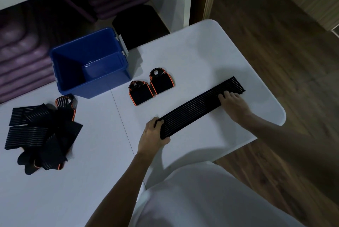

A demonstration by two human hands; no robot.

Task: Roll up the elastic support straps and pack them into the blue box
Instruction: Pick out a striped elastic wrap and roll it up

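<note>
A long black ribbed elastic strap (194, 109) lies stretched out flat on the white table (201, 52). My left hand (153, 133) grips its near left end, fingers curled over the edge. My right hand (233, 103) presses down on the strap close to its far right end. The blue box (117, 83) stands open at the table's back left, and its inside looks bare. Two black pieces with orange trim (140, 92) (161, 81) lie side by side just right of the box. A loose pile of black straps (42, 131) sits at the left.
The table's rounded right corner and edge run just beyond my right hand, with wooden floor (293, 52) below. A dark stool (139, 23) stands behind the box. Shelves with purple rolled mats (22, 58) fill the back left. My white shirt (201, 199) covers the near edge.
</note>
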